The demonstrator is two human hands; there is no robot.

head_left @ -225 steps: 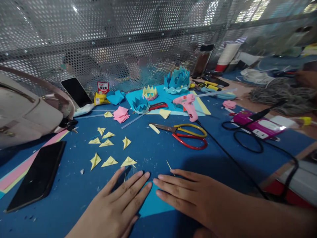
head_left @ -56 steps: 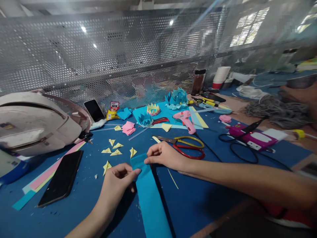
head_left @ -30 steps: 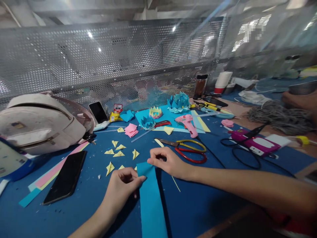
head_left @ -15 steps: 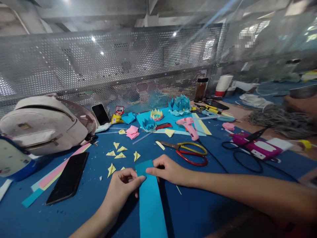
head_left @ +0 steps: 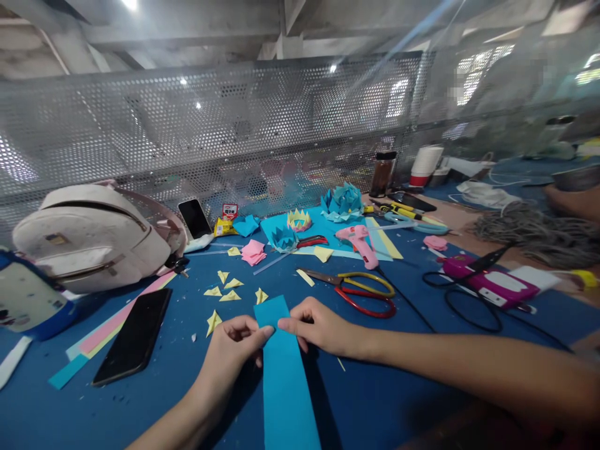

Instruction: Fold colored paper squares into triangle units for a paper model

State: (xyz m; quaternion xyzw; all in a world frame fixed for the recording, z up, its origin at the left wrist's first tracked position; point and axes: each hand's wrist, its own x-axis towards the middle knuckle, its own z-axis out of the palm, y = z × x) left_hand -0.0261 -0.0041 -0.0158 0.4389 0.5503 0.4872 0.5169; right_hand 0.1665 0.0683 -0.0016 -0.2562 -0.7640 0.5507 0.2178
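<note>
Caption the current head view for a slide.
Head view: both hands pinch a blue paper strip near its far end, scissors and pink glue gun beyond.

A blue table (head_left: 112, 419) carries a black phone (head_left: 134, 337) beside layered paper strips (head_left: 105, 331), with a pale backpack (head_left: 103, 250) behind them. Small folded yellow papers (head_left: 230, 296) lie scattered near the middle, a pink paper stack (head_left: 254, 252) behind them. To their right lie scissors (head_left: 330, 280) with yellow and red handles, and farther right, a purple power strip (head_left: 490, 281). A large blue sheet (head_left: 315, 226) lies toward the back
</note>
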